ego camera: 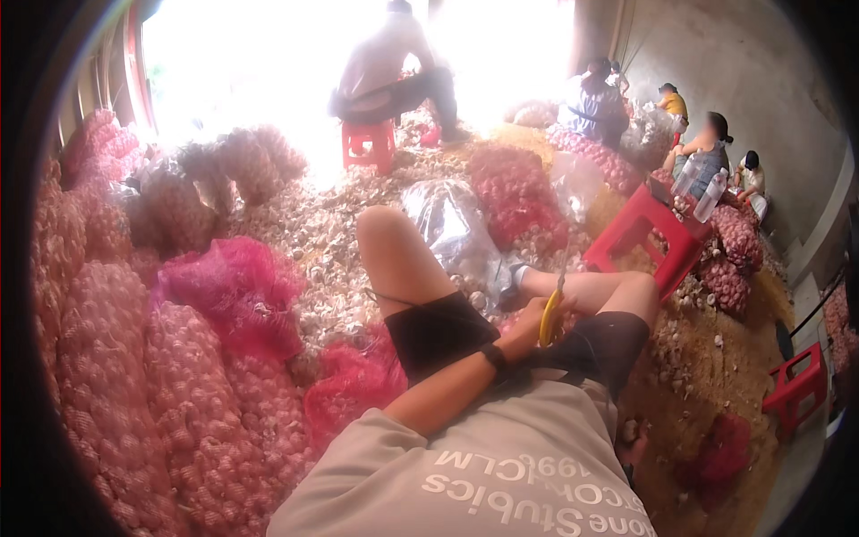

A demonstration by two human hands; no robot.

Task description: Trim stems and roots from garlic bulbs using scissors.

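Bent across my lap, my left hand (530, 325) wears a dark wristband and is closed around yellow-handled scissors (551, 315), whose thin blades point up and away. My right hand cannot be made out clearly; a pinkish shape beside a garlic bulb (629, 429) near my right hip may be part of it. Just past my lap stands a clear plastic bag (446, 215), with loose garlic bulbs (476, 299) at its near edge. A red mesh net (359, 382) lies against my left thigh.
Filled garlic sacks (194, 403) crowd the left. A red plastic stool (644, 235) holding water bottles (711, 194) stands beside my right knee; another stool (798, 389) is farther right. A person (389, 67) sits ahead in glare, and several co-workers sit at right.
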